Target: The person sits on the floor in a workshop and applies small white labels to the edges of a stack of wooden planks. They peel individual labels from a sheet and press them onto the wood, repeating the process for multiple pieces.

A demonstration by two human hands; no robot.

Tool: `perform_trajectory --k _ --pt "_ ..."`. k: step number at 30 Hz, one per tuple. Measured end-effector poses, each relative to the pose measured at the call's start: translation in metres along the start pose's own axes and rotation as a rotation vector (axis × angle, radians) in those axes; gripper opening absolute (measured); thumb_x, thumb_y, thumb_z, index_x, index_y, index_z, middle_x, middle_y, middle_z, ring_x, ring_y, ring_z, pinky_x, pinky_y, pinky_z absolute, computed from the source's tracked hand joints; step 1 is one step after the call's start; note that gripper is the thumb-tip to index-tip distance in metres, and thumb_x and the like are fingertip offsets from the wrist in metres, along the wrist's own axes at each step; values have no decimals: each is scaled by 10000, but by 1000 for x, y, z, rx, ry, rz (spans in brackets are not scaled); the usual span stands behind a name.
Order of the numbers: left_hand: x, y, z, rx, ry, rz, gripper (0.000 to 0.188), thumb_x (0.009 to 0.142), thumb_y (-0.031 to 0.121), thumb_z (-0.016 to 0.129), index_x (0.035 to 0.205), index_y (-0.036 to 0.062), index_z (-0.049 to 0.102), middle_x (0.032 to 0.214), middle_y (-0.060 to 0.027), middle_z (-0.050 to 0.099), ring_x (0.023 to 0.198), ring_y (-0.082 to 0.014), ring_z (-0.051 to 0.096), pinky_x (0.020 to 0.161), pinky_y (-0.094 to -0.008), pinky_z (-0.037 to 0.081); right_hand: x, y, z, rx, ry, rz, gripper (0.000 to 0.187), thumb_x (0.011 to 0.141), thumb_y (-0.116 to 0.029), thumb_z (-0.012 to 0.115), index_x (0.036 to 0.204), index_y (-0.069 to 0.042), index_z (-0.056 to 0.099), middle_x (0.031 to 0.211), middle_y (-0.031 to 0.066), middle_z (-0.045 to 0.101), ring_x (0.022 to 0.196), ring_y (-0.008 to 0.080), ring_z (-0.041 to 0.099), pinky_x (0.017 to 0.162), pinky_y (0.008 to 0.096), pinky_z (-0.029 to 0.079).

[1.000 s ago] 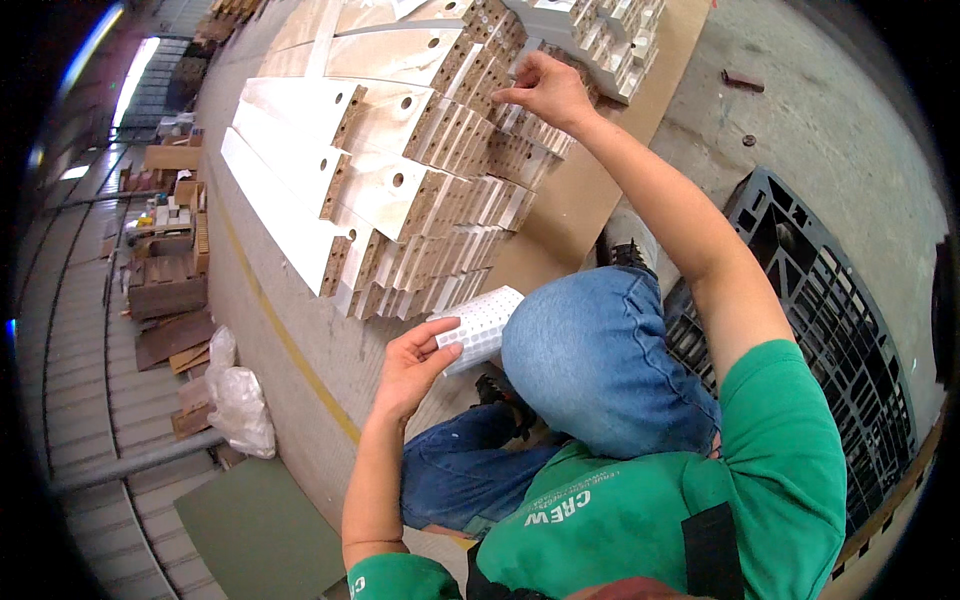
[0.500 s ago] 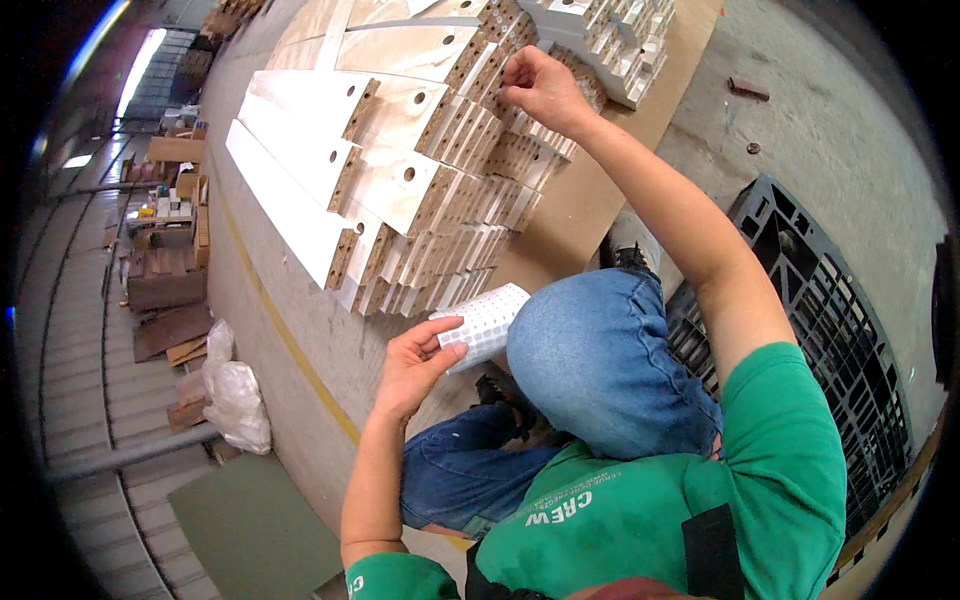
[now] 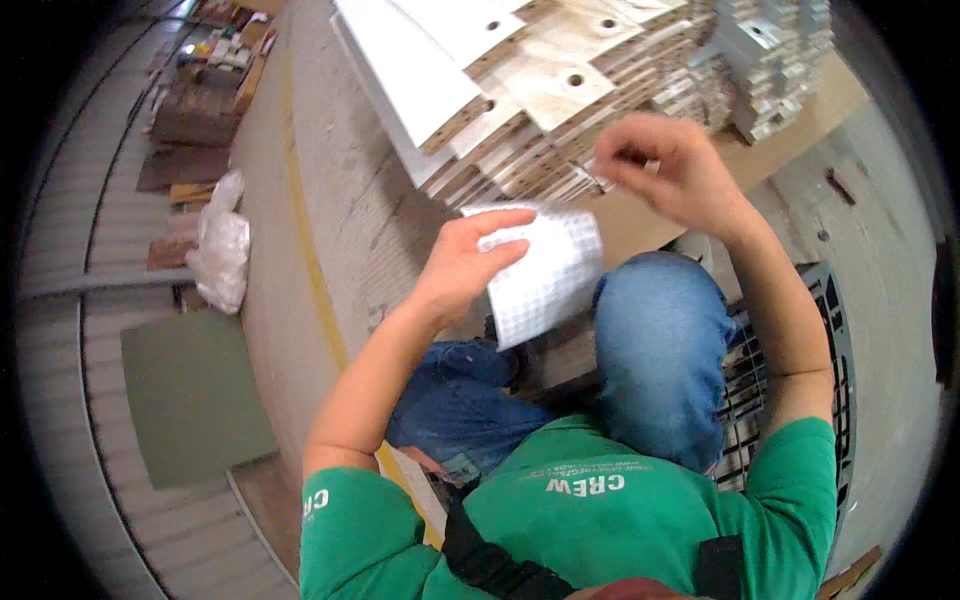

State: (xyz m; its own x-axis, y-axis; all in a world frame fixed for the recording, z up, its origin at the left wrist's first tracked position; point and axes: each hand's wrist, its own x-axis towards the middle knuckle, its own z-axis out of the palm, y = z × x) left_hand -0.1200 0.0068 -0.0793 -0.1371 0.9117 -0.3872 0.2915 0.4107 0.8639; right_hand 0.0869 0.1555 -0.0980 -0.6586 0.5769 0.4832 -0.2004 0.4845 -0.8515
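My left hand (image 3: 462, 262) pinches the edge of a white sheet of round stickers (image 3: 548, 272), held up in front of my knees. The sheet is tilted and shows rows of pale dots, slightly blurred. To its upper right hovers my right hand (image 3: 682, 182), thumb and forefinger brought together; whatever may be between the tips is too small and smeared to make out. Behind both hands rises a stack of white-topped boards (image 3: 545, 88) with stepped ends, round holes in their faces and rows of small holes along their brown edges. The right hand is apart from the boards.
A second stack of notched boards (image 3: 765, 60) stands at the far right on a brown sheet (image 3: 815, 105). Beside my right leg lies a black plastic pallet (image 3: 835, 330). Clear plastic wrapping (image 3: 222, 245) and a green panel (image 3: 195, 400) are to the left, past a yellow floor line (image 3: 315, 270).
My right hand has come away from the board ends, back toward the sticker sheet. The left hand has raised and turned the sheet. The view has shifted, so the stacks sit higher and further right.
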Motion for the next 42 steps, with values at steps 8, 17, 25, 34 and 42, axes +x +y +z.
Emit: perform_trajectory --k 8,17,25,34,42 --pt "-13 20 4 -43 126 103 336 767 24 651 1098 12 598 992 -43 625 876 -97 568 786 -245 457 26 -24 47 -537 -312 -353 153 680 -82 616 830 -55 635 751 102 576 767 284 573 688 374 485" --pt "-15 14 0 -204 172 167 331 749 8 632 1079 -5 609 966 -33 628 864 -84 548 777 -230 442 26 -35 65 -693 -291 -450 202 652 -67 569 849 -34 593 782 95 564 764 258 558 663 339 487" --pt "-15 17 -1 -441 86 89 354 762 -39 583 1115 -23 574 994 -64 611 898 -117 567 799 -246 456 19 -41 68 -815 -283 -491 179 620 -105 571 780 -24 579 805 71 547 789 222 536 601 302 509" --pt "-14 16 -5 -518 33 -9 452 739 -83 567 1185 -54 498 1072 -122 586 936 -166 581 830 -269 461 16 -39 33 -257 -425 -212 104 705 -28 605 805 1 609 778 115 595 743 232 593 632 304 514" --pt "-11 13 -3 -361 65 -4 436 732 -32 624 1158 -45 531 1115 -123 571 983 -168 555 877 -284 429 2 109 -84 52 500 473 194 819 -152 629 943 -4 621 799 13 612 703 79 535 656 231 456"
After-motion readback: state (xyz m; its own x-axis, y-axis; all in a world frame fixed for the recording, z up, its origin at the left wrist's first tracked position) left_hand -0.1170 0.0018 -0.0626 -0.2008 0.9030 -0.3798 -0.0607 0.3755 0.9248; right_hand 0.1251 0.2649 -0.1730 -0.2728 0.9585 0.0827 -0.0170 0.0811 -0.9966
